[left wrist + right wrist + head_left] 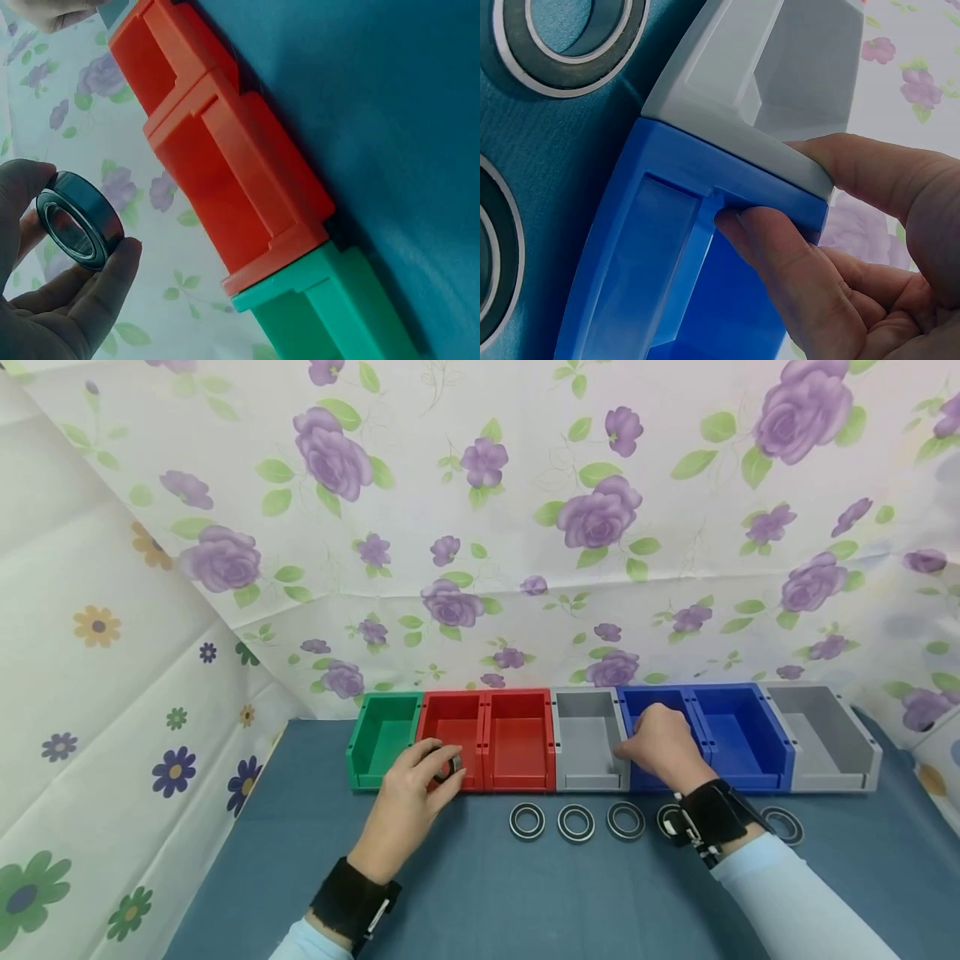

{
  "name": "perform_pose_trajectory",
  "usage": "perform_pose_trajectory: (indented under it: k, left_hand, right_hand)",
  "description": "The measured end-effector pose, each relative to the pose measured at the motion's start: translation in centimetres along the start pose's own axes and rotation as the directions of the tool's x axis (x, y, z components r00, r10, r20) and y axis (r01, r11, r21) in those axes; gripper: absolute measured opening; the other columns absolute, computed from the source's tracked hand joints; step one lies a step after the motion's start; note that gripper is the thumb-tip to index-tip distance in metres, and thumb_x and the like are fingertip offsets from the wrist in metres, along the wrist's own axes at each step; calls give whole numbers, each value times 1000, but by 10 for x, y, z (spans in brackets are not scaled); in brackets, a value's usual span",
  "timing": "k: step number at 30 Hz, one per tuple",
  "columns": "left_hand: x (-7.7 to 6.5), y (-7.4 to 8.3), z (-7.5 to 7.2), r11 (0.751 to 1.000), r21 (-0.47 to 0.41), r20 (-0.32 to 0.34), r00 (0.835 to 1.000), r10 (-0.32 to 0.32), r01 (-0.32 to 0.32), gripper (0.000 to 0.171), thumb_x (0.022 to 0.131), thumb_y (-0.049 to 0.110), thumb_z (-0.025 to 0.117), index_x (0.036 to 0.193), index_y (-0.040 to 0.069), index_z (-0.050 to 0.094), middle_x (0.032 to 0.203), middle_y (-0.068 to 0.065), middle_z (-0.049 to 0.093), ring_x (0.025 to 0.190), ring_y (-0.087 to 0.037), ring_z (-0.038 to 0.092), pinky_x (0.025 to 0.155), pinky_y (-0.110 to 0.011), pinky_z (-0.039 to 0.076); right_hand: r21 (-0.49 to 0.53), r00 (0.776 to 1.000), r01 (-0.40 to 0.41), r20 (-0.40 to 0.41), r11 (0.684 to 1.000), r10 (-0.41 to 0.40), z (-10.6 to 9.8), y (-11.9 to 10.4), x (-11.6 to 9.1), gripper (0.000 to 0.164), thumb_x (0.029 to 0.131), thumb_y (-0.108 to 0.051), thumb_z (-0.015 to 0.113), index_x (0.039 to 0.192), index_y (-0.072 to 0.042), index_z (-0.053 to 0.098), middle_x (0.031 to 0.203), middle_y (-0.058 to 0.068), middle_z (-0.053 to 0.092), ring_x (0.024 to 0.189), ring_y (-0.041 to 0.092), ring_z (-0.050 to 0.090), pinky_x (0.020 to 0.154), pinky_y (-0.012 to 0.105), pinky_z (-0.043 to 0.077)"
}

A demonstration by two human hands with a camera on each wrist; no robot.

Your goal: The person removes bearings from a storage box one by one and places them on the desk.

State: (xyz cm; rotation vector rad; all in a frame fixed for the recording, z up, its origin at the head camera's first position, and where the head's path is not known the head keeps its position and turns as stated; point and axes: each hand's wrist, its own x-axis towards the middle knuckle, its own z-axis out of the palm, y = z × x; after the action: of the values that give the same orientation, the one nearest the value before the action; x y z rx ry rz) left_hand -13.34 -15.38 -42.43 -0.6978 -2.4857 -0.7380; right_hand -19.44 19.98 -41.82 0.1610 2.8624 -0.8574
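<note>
My left hand (408, 789) pinches a ball bearing (88, 206) between thumb and fingertips, tilted above the front of the left red bin (471, 782). In the left wrist view the bearing is a dark steel ring with an open centre. At the other side, my right hand (663, 745) pinches the adjoining side walls of the middle grey bin (591, 782) and the blue bin (615, 247) beside it. The right wrist view shows its thumb on the grey side and its bent fingers inside the blue bin.
Several more bearings (515, 821) lie flat in a row on the blue-green tabletop (525, 902) before the bins. A green bin (371, 782) ends the bin row at left, another grey bin (832, 782) at right. Floral cloth (510, 527) hangs behind.
</note>
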Motion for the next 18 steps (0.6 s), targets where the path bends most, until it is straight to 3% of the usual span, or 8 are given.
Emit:
perform_pose_trajectory:
  k: [8,18]
  left_hand:
    - [-9,6,10,1000,-1,69,998,0,0,39,81,27,72,118,17,63,112,-4,53,99,-13,49,80,-24,46]
    - [-19,9,24,1000,30,156,988,0,-5,36,76,22,76,111,19,66,111,2,52,98,-7,44,77,-21,46]
  right_hand:
    - [-11,1000,-2,2,1000,2,1,1,1,42,70,-27,76,51,-12,42,51,-4,26,42,14,34,41,27,28]
    - [-9,1000,3,-3,1000,-3,0,1,0,44,70,-28,77,51,-12,41,51,-4,25,42,13,32,40,27,27]
